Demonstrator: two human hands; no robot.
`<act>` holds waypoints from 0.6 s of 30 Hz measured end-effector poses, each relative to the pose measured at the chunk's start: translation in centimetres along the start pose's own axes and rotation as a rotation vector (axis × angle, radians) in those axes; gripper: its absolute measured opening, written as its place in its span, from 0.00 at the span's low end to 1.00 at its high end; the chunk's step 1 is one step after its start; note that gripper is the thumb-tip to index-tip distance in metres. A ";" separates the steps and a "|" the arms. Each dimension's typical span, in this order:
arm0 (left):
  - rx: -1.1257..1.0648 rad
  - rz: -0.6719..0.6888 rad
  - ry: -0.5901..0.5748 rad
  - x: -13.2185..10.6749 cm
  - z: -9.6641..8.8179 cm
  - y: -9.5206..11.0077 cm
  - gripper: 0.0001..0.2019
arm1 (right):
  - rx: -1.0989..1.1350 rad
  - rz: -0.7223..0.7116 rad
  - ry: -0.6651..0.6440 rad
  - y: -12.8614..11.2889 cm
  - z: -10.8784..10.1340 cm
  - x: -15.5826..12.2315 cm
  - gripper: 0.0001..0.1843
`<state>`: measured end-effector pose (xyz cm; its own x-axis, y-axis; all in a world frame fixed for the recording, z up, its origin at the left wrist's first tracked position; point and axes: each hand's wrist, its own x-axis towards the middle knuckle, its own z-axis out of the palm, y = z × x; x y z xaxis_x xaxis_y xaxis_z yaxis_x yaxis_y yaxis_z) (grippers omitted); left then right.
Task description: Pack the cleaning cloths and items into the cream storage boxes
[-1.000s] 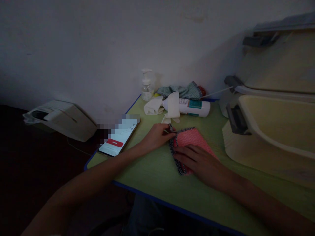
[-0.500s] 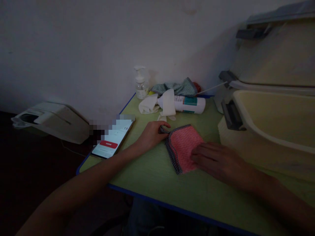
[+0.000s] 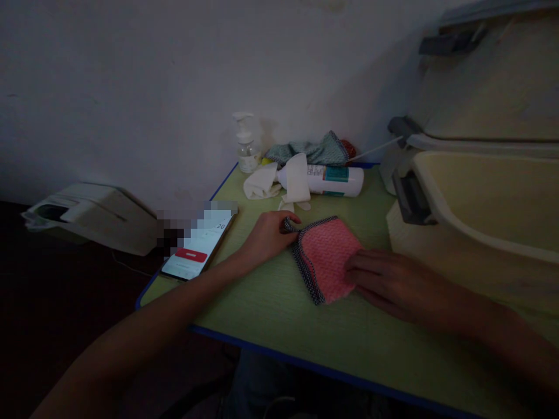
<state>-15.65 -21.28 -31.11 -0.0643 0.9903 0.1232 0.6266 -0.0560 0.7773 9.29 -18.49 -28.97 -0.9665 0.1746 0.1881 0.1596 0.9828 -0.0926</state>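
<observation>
A pink knitted cloth with a dark checked border lies folded on the green table. My left hand pinches the cloth's upper left corner between thumb and fingers. My right hand lies flat on the cloth's right edge with its fingers stretched out, pressing it down.
A phone with a lit screen lies at the table's left edge. At the back stand a pump bottle, a lying white bottle, white gloves and a green cloth. Stacked cream plastic bins fill the right side.
My right hand slid from the middle of the cloth to its right edge. The cloth now lies flatter, and my left hand still holds its corner.
</observation>
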 end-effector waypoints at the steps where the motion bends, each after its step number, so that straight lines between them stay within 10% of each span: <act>1: 0.002 -0.002 0.000 0.0 0.0 0.0 0.11 | 0.005 0.008 -0.012 0.1 0.0 -0.1 0.11; 18: 0.048 -0.020 -0.030 -0.3 -0.4 0.6 0.08 | 0.073 0.089 -0.129 0.0 -1.4 -0.2 0.10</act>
<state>-15.55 -21.61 -30.42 -0.0544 0.9946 0.0885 0.6618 -0.0305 0.7490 9.78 -18.48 -27.66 -0.9676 0.2475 0.0495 0.2356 0.9560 -0.1748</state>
